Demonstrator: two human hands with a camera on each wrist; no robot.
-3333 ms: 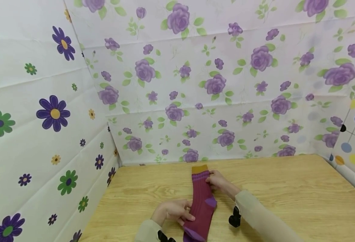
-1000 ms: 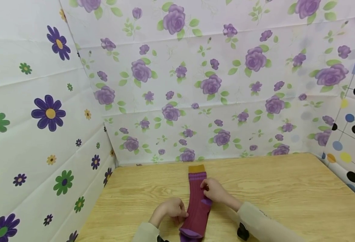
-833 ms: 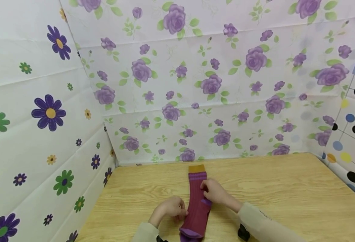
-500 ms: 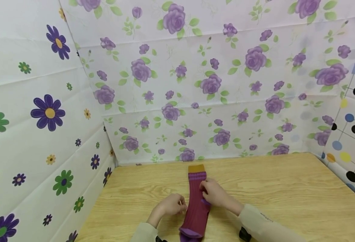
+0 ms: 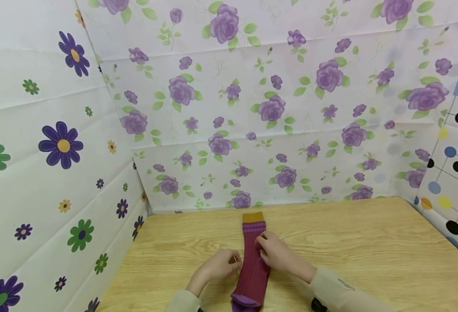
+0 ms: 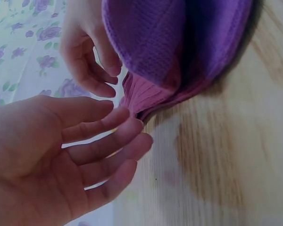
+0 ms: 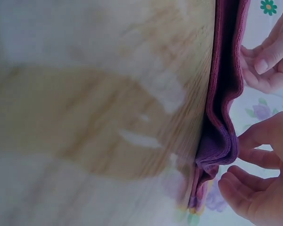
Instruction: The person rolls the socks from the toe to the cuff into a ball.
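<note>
Two maroon socks (image 5: 252,277) lie flat, one on the other, on the wooden table, with mustard cuffs toward the back and purple toes (image 6: 141,37) toward me. In the right wrist view a dark gap runs between their layers, and the purple heel (image 7: 219,148) bulges out. My left hand (image 5: 222,265) is beside their left edge, its fingers relaxed and spread in the left wrist view. Over the right edge near the heel, my right hand (image 5: 277,253) touches the fabric with loosely bent fingers, thumb and fingers apart.
The wooden table (image 5: 353,242) reaches back to a white cloth wall (image 5: 205,173) printed with purple roses. A daisy-patterned cloth (image 5: 96,234) closes off the left side, and a dotted cloth (image 5: 453,182) the right.
Both hands have slid along the socks: the right toward me from the cuff to the heel area, the left back from the foot, letting go. The socks now lie straighter and flat.
</note>
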